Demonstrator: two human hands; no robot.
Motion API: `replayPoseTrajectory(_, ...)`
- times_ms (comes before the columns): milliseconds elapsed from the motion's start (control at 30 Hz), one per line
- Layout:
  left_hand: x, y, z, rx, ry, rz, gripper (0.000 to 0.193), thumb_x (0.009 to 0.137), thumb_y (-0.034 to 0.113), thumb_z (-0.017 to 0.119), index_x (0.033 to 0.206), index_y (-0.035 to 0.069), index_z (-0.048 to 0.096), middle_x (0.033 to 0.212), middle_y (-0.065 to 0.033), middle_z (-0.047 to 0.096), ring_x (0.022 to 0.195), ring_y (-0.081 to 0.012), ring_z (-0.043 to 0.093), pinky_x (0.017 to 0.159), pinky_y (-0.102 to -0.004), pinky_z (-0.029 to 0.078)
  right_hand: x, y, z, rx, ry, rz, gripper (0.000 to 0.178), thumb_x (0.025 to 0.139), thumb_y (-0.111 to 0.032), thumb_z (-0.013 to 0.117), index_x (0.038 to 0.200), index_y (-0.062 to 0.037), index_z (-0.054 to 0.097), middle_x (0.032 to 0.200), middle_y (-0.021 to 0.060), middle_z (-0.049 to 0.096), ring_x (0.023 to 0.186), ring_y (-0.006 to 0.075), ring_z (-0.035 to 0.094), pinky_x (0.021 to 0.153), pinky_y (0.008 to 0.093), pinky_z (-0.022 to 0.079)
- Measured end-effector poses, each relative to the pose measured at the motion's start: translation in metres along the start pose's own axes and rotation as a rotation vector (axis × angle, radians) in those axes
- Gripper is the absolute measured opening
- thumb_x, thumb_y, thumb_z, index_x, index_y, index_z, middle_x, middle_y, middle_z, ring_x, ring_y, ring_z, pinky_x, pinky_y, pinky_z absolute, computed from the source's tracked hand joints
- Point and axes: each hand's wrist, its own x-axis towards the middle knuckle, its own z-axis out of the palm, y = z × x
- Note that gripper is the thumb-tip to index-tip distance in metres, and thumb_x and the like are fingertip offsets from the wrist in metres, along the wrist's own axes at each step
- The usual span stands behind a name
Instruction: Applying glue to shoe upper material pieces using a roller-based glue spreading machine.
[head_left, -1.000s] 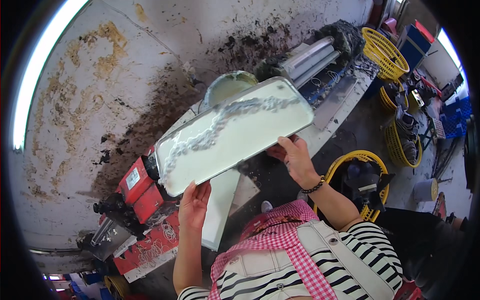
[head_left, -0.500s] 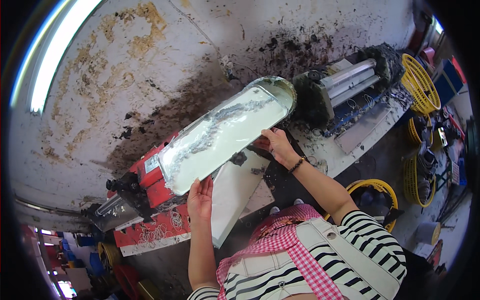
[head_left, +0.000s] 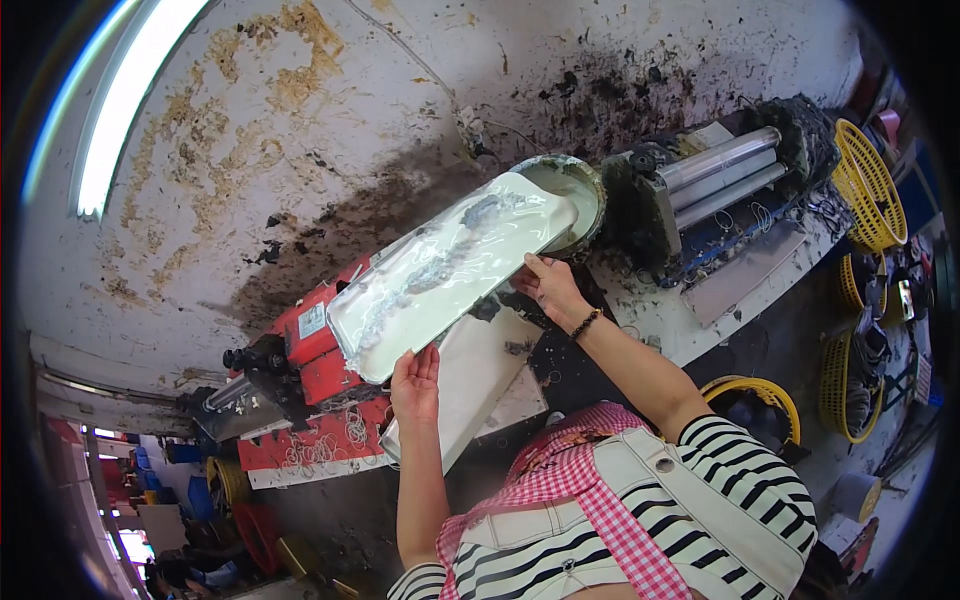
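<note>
Bucket [head_left: 579,197] at two o'clock, red machine [head_left: 317,346] at eight, tray [head_left: 462,307] between, left hand [head_left: 415,386], right hand [head_left: 557,292] gripping its five-o'clock edge

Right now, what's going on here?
A person's left hand and right hand hold a shallow, pale rectangular tray by its near edge. What looks like milky white liquid with a grey streak covers it. The tray's right end overlaps a round, crusty-rimmed bucket in view; a red, boxy machine stands to its left.
</note>
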Motion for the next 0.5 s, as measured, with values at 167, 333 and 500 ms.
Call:
replayPoseTrajectory(167, -0.005, -0.009, 0.001, -0.005, -0.015, 0.023, 0.027, 0.079, 0.002, 0.056, 0.104, -0.005, 0.049, 0.103, -0.0179, 0.058, 0.102, -0.0314, 0.055, 0.095, -0.0425, 0.042, 0.0, 0.002, -0.005, 0.018, 0.021, 0.002, 0.014, 0.088, -0.015, 0.053, 0.094, -0.0024, 0.053, 0.086, 0.0043, 0.057, 0.074, 0.0141, 0.056, 0.071, 0.0294, 0.05)
replayPoseTrajectory(333, -0.009, -0.011, 0.008, 0.003, -0.003, 0.01, 0.026, 0.079, 0.002, 0.056, 0.103, -0.005, 0.05, 0.104, -0.0169, 0.058, 0.102, -0.0315, 0.055, 0.095, -0.0428, 0.042, -0.001, -0.001, -0.011, 0.032, 0.016, -0.009, 0.013, 0.089, -0.015, 0.052, 0.093, -0.0026, 0.053, 0.087, 0.0042, 0.058, 0.076, 0.0141, 0.056, 0.072, 0.0291, 0.05)
replayPoseTrajectory(500, -0.014, -0.016, 0.01, -0.011, -0.002, 0.018, 0.025, 0.079, 0.002, 0.056, 0.102, -0.005, 0.051, 0.106, -0.0174, 0.057, 0.102, -0.0316, 0.055, 0.095, -0.0427, 0.043, -0.002, -0.003, -0.017, 0.043, -0.012, -0.012, 0.013, 0.089, -0.015, 0.051, 0.095, -0.0029, 0.053, 0.088, 0.0044, 0.058, 0.078, 0.014, 0.056, 0.073, 0.0288, 0.049)
